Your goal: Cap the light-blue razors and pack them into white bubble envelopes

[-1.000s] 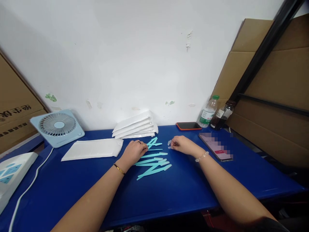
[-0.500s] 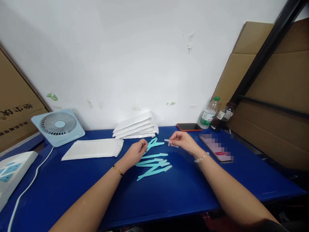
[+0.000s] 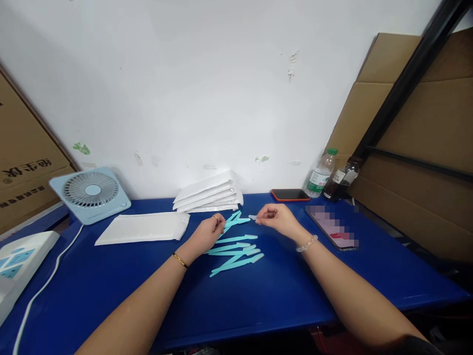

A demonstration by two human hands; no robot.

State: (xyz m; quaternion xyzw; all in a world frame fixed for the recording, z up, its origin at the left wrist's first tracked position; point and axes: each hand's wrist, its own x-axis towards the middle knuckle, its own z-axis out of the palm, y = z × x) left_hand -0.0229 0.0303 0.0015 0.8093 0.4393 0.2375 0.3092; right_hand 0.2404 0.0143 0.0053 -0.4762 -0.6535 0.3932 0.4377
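Several turquoise eyebrow razors [image 3: 236,263] lie loosely side by side on the blue table, their blade ends toward the right. My left hand [image 3: 210,231] is closed, thumb and fingers pinching a few more turquoise razors [image 3: 237,220] that fan out to the right. Close to their tips, my right hand [image 3: 278,219] pinches a small translucent blade cover [image 3: 253,217]. A narrow gap separates this cover from the fanned razors. The fingers hide part of what each hand holds.
White padded envelopes [image 3: 207,192] are stacked by the wall, and one envelope [image 3: 142,228] lies at the left. A blue fan [image 3: 90,192] and a power strip [image 3: 16,266] stand further left. Two phones [image 3: 290,195] and two bottles [image 3: 320,175] are on the right.
My right hand has shifted slightly left toward the fanned razors. Fewer clear pieces show at its fingers now. My left hand and the loose razors look unchanged.
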